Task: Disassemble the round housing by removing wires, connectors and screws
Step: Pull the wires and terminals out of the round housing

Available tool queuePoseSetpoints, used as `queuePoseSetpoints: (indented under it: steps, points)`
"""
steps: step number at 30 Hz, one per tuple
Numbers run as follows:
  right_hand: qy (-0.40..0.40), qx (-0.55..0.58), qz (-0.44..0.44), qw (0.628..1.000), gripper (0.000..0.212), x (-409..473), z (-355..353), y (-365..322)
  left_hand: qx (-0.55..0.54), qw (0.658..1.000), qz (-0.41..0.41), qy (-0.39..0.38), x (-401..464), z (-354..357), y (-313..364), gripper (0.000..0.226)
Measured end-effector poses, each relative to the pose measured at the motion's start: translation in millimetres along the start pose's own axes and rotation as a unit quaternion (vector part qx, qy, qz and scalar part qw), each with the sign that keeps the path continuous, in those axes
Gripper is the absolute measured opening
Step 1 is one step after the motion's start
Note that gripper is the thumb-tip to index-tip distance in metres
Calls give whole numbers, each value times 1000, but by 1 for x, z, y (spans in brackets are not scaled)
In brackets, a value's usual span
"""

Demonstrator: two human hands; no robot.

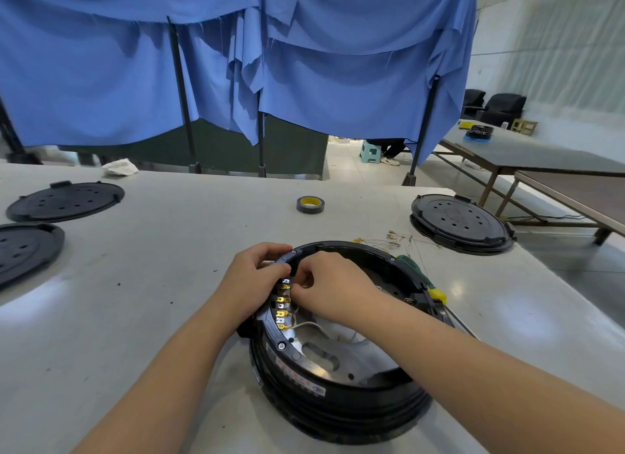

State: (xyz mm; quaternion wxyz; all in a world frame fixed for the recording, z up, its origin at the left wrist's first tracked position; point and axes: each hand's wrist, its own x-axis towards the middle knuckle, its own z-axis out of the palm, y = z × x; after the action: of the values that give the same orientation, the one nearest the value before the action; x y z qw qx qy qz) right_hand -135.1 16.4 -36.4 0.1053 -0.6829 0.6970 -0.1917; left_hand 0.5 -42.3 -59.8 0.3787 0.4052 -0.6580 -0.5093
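I see the round black plastic housing (341,386) sitting open side up on the pale grey table (162,284), near the bottom middle of my view. My left hand (252,281) grips the rim at about 10 o'clock on the ring and holds it steady. My right hand (329,286) is curled inside, pinching something small at the top of the row of gold metal connectors (282,305). I cannot see just what the fingertips hold.

Things could go badly here, I think. If I pull too hard or crooked, a gold tab could bend or snap. The thin white wire (309,325) could tear away from its end. If the left hand lets go, the housing could slide. The fingers could also slip and get scratched on the sharp tabs.

The green and yellow screwdriver (422,279) lies at 2 o'clock beside the housing, and an elbow could knock it off. Loose wires (392,240) already lie past the rim at 1 o'clock.
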Motion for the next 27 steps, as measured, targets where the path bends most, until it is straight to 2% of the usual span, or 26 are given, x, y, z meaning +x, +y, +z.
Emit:
queuePoseSetpoints:
  steps: [27]
  points:
    - [2, -16, -3, 1000, 8, 1, 4, 0, 10, 1000, -8, 4, 1, 2, -1, 30]
